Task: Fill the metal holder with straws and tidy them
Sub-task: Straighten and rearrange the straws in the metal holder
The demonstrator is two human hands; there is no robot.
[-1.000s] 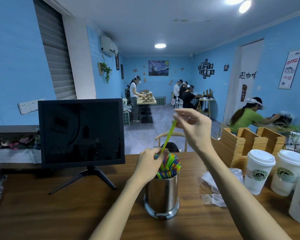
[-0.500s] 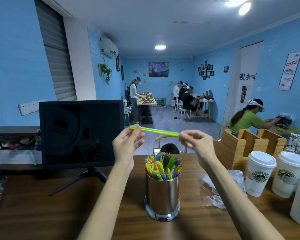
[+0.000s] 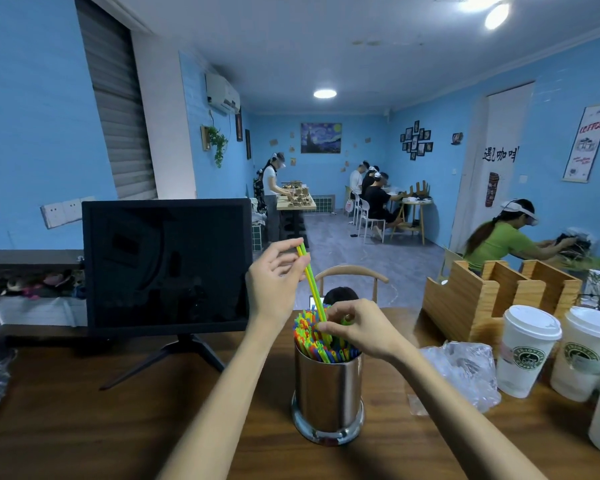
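Metal holder packed with straws (many colours), left hand and right hand pinching green straw

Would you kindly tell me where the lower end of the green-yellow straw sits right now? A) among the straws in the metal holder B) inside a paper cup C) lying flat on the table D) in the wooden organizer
A: the green-yellow straw slants down from the left hand into the bundle in the metal holder, where the right hand pinches it.

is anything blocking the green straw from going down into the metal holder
Only the packed straws already filling the metal holder. The green straw, held by the left hand, enters among them where the right hand pinches it.
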